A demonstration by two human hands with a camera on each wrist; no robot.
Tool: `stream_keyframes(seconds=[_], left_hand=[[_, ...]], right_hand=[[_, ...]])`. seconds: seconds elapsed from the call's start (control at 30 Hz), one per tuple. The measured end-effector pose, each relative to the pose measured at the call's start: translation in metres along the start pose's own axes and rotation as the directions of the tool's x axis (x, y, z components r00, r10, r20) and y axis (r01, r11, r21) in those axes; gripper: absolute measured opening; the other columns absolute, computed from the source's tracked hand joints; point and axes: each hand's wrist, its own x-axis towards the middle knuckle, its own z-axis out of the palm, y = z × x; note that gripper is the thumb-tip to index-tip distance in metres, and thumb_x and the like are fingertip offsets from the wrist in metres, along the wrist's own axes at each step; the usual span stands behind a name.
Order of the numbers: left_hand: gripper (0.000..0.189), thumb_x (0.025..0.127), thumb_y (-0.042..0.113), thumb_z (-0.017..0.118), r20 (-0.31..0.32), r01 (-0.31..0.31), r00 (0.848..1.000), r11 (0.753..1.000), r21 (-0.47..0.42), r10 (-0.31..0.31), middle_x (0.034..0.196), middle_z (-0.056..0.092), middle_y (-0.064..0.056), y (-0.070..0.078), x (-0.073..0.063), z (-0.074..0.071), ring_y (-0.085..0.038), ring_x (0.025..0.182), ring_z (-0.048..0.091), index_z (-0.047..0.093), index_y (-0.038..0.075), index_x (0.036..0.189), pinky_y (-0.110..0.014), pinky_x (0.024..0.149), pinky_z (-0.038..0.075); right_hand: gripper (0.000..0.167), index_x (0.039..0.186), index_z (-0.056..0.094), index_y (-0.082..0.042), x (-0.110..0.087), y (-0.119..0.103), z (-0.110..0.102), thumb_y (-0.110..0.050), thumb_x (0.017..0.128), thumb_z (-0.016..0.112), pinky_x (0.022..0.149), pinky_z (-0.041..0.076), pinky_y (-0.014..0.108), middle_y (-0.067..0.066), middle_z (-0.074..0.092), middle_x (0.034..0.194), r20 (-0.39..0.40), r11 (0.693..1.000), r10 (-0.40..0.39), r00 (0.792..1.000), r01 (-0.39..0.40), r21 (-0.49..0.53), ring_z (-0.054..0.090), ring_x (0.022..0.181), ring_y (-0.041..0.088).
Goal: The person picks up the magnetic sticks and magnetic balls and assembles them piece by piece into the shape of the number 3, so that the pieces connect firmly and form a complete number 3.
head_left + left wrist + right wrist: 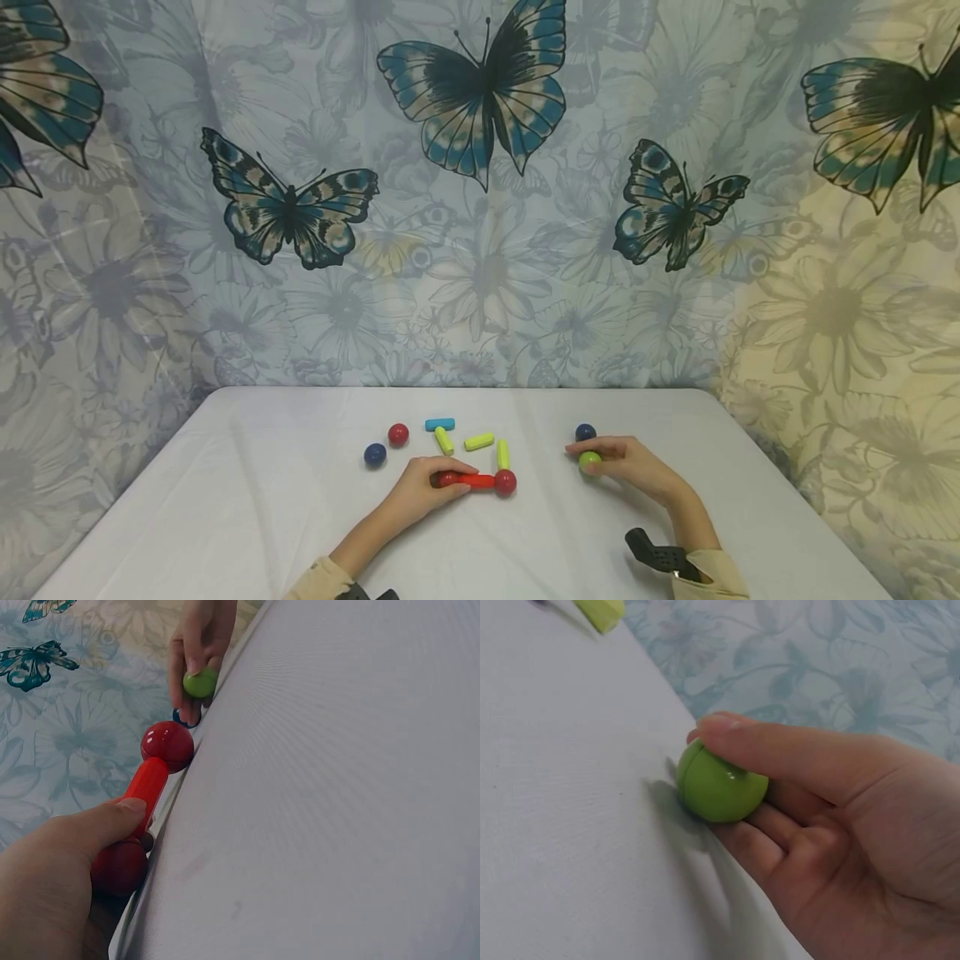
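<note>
Glossy red, the ball-ended rod (483, 482) sits midway along the table (225, 483), short of its far edge; the left hand (420, 487) grips the rod's left end, thumb and fingers curled round. The rod looks light and stiff, best held mid-length. Toward the far right corner, the right hand (633, 467) pinches a green ball (590, 463), probably slippery.

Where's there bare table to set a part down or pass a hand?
Free: the table left of the leftmost blue ball; right of the right hand; and the lane between the rightmost red ball and the green ball. Crowded: just beyond the left hand, where yellow sticks and a blue stick lie close together.
</note>
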Motion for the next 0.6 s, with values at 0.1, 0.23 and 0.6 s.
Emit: stream_keyframes(seconds=[0.1,0.23,0.6], left_hand=[[0.023,0.085,0.027,0.075,0.001,0.000,1.000,1.000,0.001,0.000,0.107,0.073,0.006,0.000,0.000,0.000,-0.004,0.093,0.058,0.074,0.029,0.108,-0.018,0.080,0.048],[0.023,0.085,0.027,0.075,-0.001,-0.002,1.000,1.000,0.005,0.002,0.107,0.073,0.006,0.000,0.000,0.000,-0.004,0.093,0.058,0.074,0.029,0.108,-0.018,0.081,0.048],[0.023,0.085,0.028,0.075,0.001,-0.004,1.000,1.000,0.017,0.004,0.107,0.073,0.007,-0.001,0.000,0.000,-0.005,0.096,0.060,0.074,0.029,0.108,-0.019,0.085,0.048]], right_hand=[[0.039,0.124,0.066,-0.009,0.002,-0.001,0.004,-0.025,0.090,0.069,0.102,0.040,0.024,0.010,0.062,0.135,-0.052,0.999,0.016,0.999,-0.017,-0.036,0.039,0.140,0.041],[0.036,0.121,0.069,-0.014,0.006,-0.004,0.010,-0.030,0.089,0.070,0.101,0.042,0.031,0.006,0.066,0.130,-0.128,0.997,0.059,0.990,-0.065,-0.042,0.049,0.133,0.031],[0.032,0.114,0.071,-0.013,0.017,-0.009,0.028,-0.031,0.087,0.072,0.094,0.047,0.023,0.005,0.074,0.112,-0.261,0.998,0.058,0.964,-0.063,-0.007,0.066,0.109,0.012]])
